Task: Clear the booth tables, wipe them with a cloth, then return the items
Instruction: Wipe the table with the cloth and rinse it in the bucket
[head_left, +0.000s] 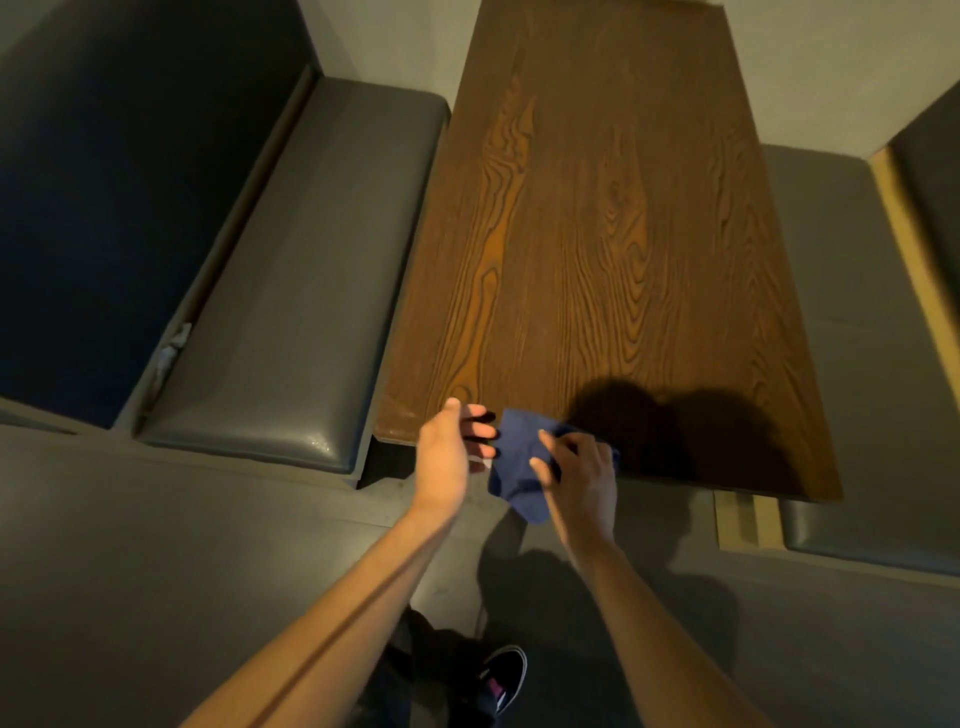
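A: Dark blue soft cloth (519, 467) draped over the near edge of the long brown wood-grain table (597, 234), lower half hanging off toward the floor.

B: Held how?

A: Pinned under the right hand (582, 475), thumb and fingers curled into the fabric. Left hand (452, 452) just beside it at the table corner, cupped, fingers relaxed and spread, gripping nothing; something small and white near the fingertips, too small to tell.

B: Handling?

A: Probably light and limp. No stiffness to speak of, so likely to fold and bunch wherever pushed. Not fragile, not slippery on that grain. Best taken in a bunched handful at the middle, palm flat on top for wiping, loose corners tucked under.

B: Surroundings?

A: Grey padded bench seat (291, 291) left of the table, crumpled pale scrap (174, 345) wedged in its back seam. Another grey seat (857, 322) on the right.
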